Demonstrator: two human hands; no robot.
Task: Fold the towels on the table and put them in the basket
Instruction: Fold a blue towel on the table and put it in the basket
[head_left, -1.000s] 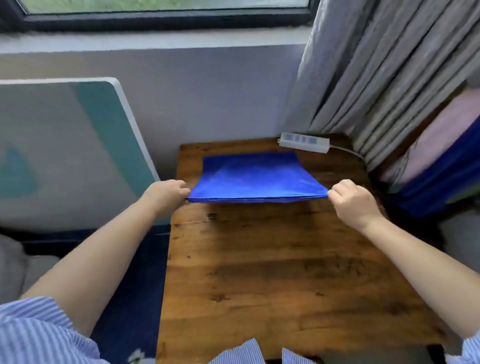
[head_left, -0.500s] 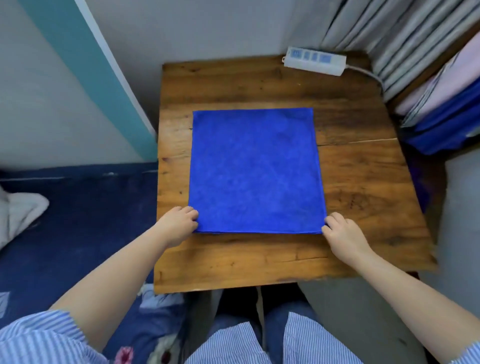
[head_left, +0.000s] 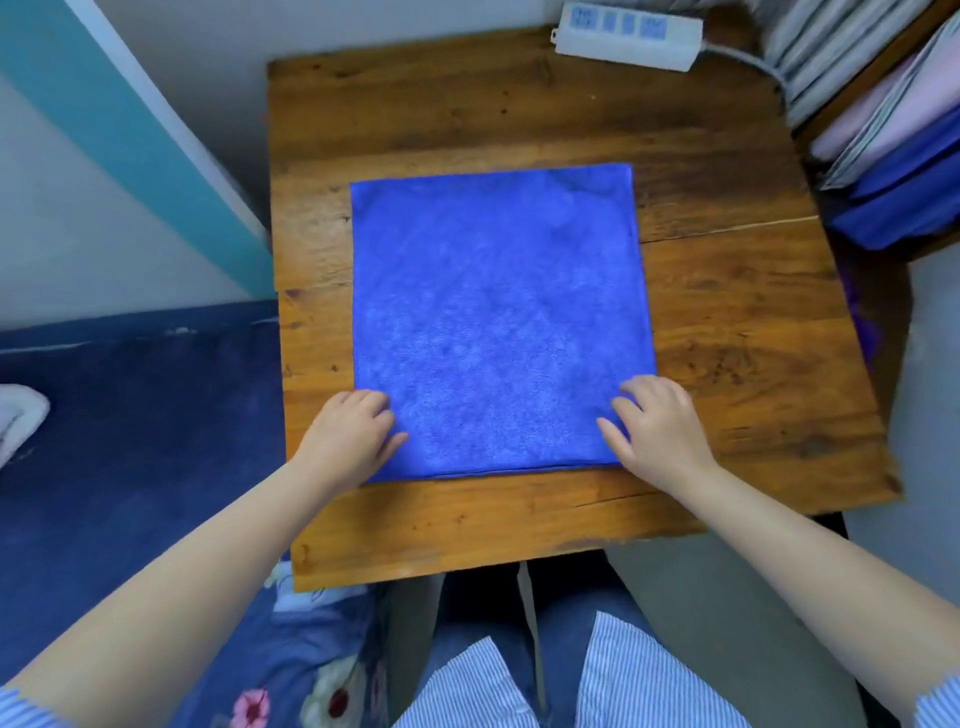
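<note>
Now | left hand (head_left: 349, 435), right hand (head_left: 658, 429): open, flat on towel (head_left: 498, 312)

Bare forearms, blue-and-white striped shirt cuffs (head_left: 31, 709), striped shirt hem (head_left: 467, 686) and blue jeans (head_left: 561, 613) below the table (head_left: 467, 535).

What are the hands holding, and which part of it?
Nothing is really gripped. The left hand and right hand lie flat on the near corners of the blue towel, pressing it onto the table.
</note>
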